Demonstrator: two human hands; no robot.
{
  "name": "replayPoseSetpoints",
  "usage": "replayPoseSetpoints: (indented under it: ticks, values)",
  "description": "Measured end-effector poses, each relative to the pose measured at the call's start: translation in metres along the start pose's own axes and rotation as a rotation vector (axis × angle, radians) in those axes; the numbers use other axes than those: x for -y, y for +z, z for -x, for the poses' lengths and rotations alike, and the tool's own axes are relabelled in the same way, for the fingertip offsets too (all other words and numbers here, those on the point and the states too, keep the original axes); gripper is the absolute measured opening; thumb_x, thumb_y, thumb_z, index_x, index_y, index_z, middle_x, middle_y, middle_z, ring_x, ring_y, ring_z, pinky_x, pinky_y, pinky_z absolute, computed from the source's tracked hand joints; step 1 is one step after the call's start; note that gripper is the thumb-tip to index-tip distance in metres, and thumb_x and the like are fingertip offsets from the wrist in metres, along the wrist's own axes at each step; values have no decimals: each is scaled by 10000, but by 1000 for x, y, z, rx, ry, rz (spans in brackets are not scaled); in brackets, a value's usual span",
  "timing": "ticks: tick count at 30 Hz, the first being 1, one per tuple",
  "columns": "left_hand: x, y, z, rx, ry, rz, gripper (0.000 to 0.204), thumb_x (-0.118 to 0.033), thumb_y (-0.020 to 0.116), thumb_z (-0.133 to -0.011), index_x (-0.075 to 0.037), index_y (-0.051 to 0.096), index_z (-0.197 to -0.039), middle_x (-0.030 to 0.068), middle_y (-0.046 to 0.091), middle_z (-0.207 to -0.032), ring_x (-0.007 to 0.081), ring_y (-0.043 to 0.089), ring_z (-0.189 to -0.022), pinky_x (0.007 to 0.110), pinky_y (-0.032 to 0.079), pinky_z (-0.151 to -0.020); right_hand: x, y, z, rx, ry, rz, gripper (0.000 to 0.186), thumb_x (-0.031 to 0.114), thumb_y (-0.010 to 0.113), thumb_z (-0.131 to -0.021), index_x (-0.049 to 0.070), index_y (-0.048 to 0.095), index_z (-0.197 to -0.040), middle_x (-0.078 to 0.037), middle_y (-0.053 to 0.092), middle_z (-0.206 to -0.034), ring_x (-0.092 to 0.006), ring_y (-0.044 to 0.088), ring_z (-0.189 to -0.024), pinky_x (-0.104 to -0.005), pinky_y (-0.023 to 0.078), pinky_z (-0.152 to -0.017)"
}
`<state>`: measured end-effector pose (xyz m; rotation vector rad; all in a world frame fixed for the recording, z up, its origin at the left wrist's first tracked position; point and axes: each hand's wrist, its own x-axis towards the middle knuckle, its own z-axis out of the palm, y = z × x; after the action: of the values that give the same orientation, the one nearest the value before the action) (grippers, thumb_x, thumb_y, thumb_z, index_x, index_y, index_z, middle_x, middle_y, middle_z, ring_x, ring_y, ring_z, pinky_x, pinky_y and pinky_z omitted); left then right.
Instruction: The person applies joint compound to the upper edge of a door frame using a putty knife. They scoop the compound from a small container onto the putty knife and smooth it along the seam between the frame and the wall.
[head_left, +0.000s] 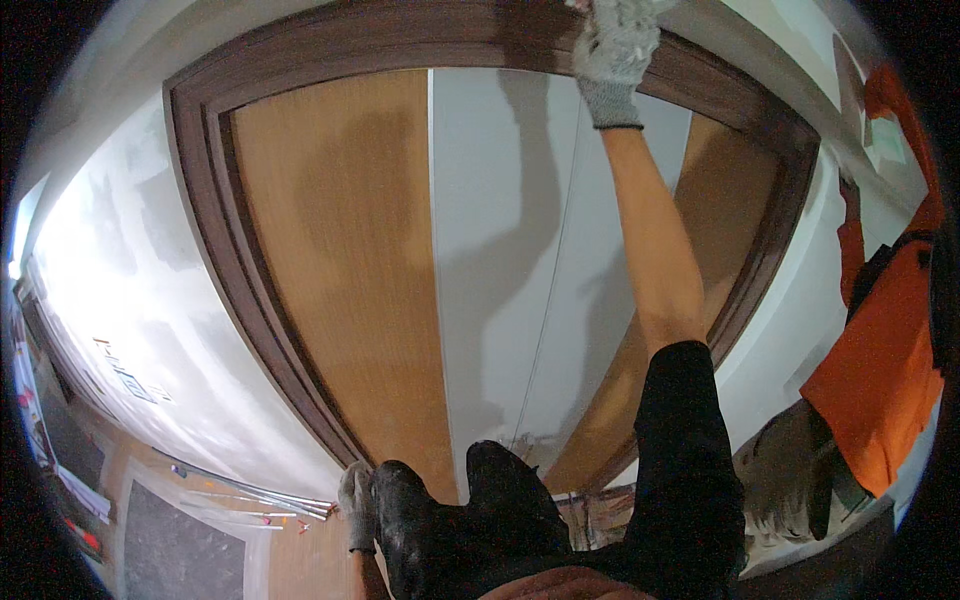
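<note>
In a grey knit glove, my right hand is raised to the top of a dark brown door frame. Its fingers look curled, and the picture's upper edge cuts off part of them; what they hold, if anything, I cannot make out. Low on the left, my gloved left hand is beside my knee, close to the lower end of the frame's left side. Its fingers are too small and dim to read. Inside the frame is a door panel with a wood-grain part and a pale grey strip.
To the left stands a patchy white wall. Thin metal strips lie on the floor near a dark grey floor panel. On the right, another person in an orange garment stands close by.
</note>
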<state>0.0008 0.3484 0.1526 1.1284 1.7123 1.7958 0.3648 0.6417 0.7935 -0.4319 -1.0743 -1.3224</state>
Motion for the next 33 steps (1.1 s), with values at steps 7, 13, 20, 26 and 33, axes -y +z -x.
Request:
replayPoseSetpoints:
  ticks: [7,13,20,26,33]
  values:
    - [-22,1,-19,-26,50,-66,331,-206,546,-1047,54,641,-1229,114,681,-1112,194,626,-1013,332,511,-903,7,-50,47,-185,319,-547,382,153,537,-1031,-12,547,-1376,-150,628,-1303,-239,601,-1174,-349,460,-1019]
    - [-7,-19,-19,-53,53,-132,363,-256,529,-1056,46,651,-1217,107,665,-1102,202,621,-1018,344,507,-913,-78,-49,9,-716,847,-575,401,79,567,-1007,-21,519,-1393,-139,646,-1252,-226,627,-1055,-343,487,-957]
    - [59,-43,42,-144,-217,73,367,-275,534,-1058,44,652,-1196,77,661,-1076,173,607,-962,329,505,-867,-113,11,8,-686,828,-970,192,75,574,-1006,-3,581,-1181,-57,633,-962,-162,592,-857,-305,485,-769]
    - [60,-62,74,-205,-156,-3,365,-255,524,-1058,60,646,-1197,78,674,-1065,151,599,-970,319,494,-877,9,-2,-22,-699,694,-976,594,28,512,-983,-18,343,-1550,-104,515,-1414,-200,462,-1295,-335,352,-1108]
    - [42,-77,81,-272,-124,-122,369,-253,501,-1053,50,647,-1204,115,690,-1096,173,614,-956,326,499,-863,90,23,-24,-540,789,-619,517,69,534,-990,-34,408,-1481,-225,475,-1442,-344,429,-1372,-419,320,-1157]
